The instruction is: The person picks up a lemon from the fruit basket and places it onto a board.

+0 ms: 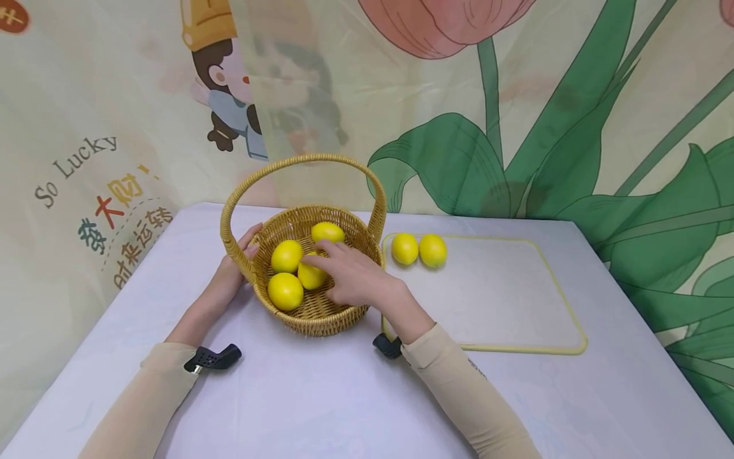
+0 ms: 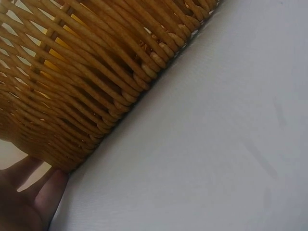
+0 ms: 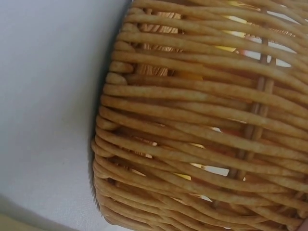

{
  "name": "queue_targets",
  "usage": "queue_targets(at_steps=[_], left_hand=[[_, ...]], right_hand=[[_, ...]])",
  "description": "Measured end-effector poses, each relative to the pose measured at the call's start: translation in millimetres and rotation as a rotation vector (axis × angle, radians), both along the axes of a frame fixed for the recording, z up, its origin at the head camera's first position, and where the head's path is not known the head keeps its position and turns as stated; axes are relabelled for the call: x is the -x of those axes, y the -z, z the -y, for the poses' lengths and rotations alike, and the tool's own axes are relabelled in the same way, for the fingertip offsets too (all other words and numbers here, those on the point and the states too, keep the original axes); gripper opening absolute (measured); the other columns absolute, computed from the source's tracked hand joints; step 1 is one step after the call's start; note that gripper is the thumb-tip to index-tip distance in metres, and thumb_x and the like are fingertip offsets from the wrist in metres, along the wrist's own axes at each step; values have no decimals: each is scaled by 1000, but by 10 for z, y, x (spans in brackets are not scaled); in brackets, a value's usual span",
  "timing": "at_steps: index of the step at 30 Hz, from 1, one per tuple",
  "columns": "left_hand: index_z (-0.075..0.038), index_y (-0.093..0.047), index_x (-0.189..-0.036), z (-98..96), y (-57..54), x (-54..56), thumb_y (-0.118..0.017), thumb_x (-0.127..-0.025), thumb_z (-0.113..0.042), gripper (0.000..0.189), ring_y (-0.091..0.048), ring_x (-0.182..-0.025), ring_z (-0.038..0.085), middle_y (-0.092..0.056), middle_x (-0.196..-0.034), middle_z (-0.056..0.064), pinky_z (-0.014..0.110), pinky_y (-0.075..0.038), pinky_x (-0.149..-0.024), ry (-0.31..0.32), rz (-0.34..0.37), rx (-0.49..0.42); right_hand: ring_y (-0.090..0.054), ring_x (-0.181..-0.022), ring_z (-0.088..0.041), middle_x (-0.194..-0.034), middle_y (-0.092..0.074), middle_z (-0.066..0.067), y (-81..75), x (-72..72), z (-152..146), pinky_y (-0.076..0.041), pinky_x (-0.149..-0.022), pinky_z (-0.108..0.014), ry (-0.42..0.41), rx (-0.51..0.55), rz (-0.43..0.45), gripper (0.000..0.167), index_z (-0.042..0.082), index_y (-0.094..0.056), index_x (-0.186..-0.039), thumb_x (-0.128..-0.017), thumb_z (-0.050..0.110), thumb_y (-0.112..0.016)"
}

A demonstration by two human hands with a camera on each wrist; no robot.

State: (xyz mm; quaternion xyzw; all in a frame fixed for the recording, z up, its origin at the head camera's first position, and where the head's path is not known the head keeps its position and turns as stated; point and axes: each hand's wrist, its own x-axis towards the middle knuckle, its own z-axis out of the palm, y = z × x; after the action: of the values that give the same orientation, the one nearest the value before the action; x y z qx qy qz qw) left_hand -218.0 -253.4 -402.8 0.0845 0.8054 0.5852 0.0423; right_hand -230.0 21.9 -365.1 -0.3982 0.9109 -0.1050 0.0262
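Observation:
A wicker basket (image 1: 321,326) with a tall arched handle (image 1: 309,158) stands on the table, holding several yellow lemons (image 1: 285,292). At the basket's left side, my left hand (image 1: 232,271) rests against the outer wall; in the left wrist view its fingers (image 2: 50,190) touch the weave low down, near the table. My right hand (image 1: 358,277) reaches over the near right rim into the basket. Its spread fingers lie over one lemon (image 1: 311,275) in the middle, partly covering it. The right wrist view shows mostly the basket's woven outer wall (image 3: 192,110).
Right of the basket lies a pale rectangular board (image 1: 493,299) with a yellow edge. Two lemons, a left one (image 1: 404,248) and a right one (image 1: 432,250), sit side by side at its far left corner. A printed cloth backdrop (image 1: 447,159) hangs behind the white-covered table (image 1: 321,401).

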Motion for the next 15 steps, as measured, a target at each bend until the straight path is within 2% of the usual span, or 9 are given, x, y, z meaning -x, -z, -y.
queue_targets(at_steps=[3,6,15], left_hand=[[-30,-12,-161,-51,-104,-59,-33,-105,-48,62,-30,-148,35,-21,-167,7,12,-43,-92,2,5,-15],[-31,-12,-161,-70,-124,-73,-33,-105,-48,61,-29,-149,35,-20,-167,7,12,-43,-92,3,3,-16],[-33,-12,-160,-64,-110,-68,-33,-105,-51,62,-29,-149,34,-19,-167,5,14,-43,-93,2,0,-16]], right_hand=[[-41,-140,-23,-160,-32,0,-9,4,0,-37,-115,-43,0,9,19,72,30,-45,-148,-83,8,-68],[-38,-145,-20,-160,-34,3,-6,15,4,-34,-118,-42,-2,20,48,74,28,-45,-147,-82,1,-64],[-50,-125,-17,-147,-44,5,-7,24,-1,-45,-106,-37,-15,37,43,70,29,-48,-144,-82,-3,-61]])
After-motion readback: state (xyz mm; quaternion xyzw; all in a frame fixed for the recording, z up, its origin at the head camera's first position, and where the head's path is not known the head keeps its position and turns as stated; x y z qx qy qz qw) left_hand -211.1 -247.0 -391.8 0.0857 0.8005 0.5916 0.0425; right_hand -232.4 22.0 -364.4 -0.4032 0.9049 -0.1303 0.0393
